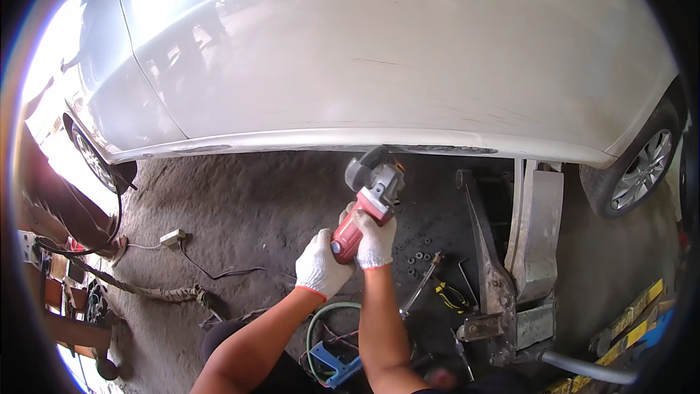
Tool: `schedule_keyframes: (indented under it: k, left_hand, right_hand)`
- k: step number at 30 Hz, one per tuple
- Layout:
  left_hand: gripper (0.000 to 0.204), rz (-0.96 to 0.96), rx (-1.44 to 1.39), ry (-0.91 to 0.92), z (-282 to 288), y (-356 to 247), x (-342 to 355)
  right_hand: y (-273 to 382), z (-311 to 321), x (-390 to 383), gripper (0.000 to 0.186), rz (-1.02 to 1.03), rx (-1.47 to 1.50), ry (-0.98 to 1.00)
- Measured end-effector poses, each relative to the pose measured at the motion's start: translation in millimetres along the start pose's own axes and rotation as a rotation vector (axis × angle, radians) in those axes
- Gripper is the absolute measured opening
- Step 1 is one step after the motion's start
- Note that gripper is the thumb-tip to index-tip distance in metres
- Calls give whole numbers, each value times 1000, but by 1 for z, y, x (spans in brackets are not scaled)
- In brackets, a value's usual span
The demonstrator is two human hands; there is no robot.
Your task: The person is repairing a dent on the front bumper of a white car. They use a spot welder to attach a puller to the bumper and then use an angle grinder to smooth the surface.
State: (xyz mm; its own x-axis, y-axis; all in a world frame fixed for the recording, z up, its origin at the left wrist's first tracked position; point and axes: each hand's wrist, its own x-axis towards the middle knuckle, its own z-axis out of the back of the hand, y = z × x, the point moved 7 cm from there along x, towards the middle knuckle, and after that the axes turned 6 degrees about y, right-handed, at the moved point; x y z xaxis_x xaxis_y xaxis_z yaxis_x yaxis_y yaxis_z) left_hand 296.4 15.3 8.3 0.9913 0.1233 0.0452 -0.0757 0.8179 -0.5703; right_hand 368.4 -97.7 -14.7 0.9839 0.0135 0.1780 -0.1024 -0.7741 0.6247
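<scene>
Both my hands, in white knit gloves with orange cuffs, grip a red and grey angle grinder. My left hand is wrapped round the rear of its red body. Further forward, my right hand closes round the body close to the grey gear head. The grinder's guard and disc point at the lower sill of a silver-white car. A dark, scraped strip runs along that sill just right of the disc. Whether the disc touches the metal, I cannot tell.
A metal lift arm stands under the car at right, near a wheel. Pliers, a ratchet-like tool and several sockets lie on the floor. A cable with a white connector crosses the left side; a blue frame lies below my arms.
</scene>
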Motion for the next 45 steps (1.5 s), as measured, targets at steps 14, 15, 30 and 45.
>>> schedule_keyframes:
  k: [14, 15, 30, 45]
  left_hand:
    - [66, 64, -219, 27, -10, 9, 2]
    - [69, 85, -287, 22, -11, 15, 2]
    - [68, -50, -204, -38, -16, 8, 6]
    - [73, -7, -391, 178, -30, 6, 9]
  right_hand:
    - [-7, 5, 9, 38, 58, -356, 21]
    - [-11, 0, 10, 41, 64, -440, 19]
    - [7, 2, 5, 35, 38, -260, -37]
    - [29, 4, -6, 49, 173, -743, -255]
